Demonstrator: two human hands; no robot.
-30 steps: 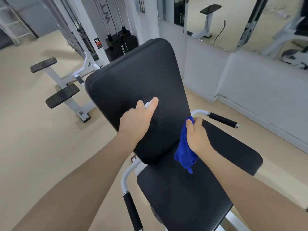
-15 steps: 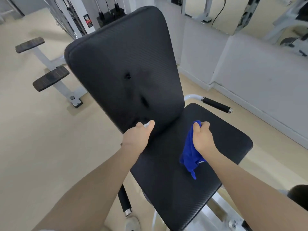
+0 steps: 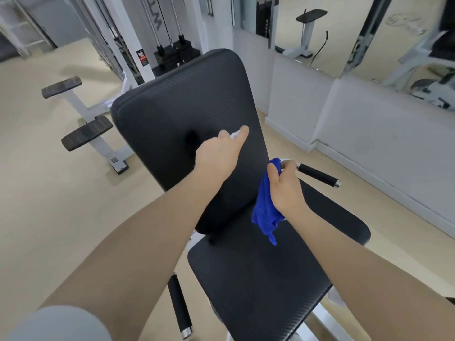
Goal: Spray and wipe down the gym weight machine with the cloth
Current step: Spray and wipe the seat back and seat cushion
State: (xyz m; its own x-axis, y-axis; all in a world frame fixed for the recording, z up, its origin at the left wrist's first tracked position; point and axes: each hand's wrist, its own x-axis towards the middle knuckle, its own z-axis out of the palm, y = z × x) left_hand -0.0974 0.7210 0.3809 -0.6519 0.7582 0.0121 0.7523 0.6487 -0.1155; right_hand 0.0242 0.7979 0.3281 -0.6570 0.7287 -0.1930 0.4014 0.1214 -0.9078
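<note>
My left hand (image 3: 216, 156) is gripping a white sprayer (image 3: 234, 134) at mid-frame, forefinger stretched over it, in front of the black backrest (image 3: 187, 107). My right hand (image 3: 285, 188) is clutching the blue cloth (image 3: 264, 212), hanging above the seat (image 3: 258, 279), beside the right handle (image 3: 317, 175).

Beige floor (image 3: 49, 193), white wall (image 3: 381, 124) under mirrors (image 3: 320, 28), perhaps smudged; padded stands (image 3: 86, 132) left.

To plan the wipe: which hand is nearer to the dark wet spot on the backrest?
Left. The left hand is just beside the wet spot; the right hand, holding the cloth, is lower, over the seat.
</note>
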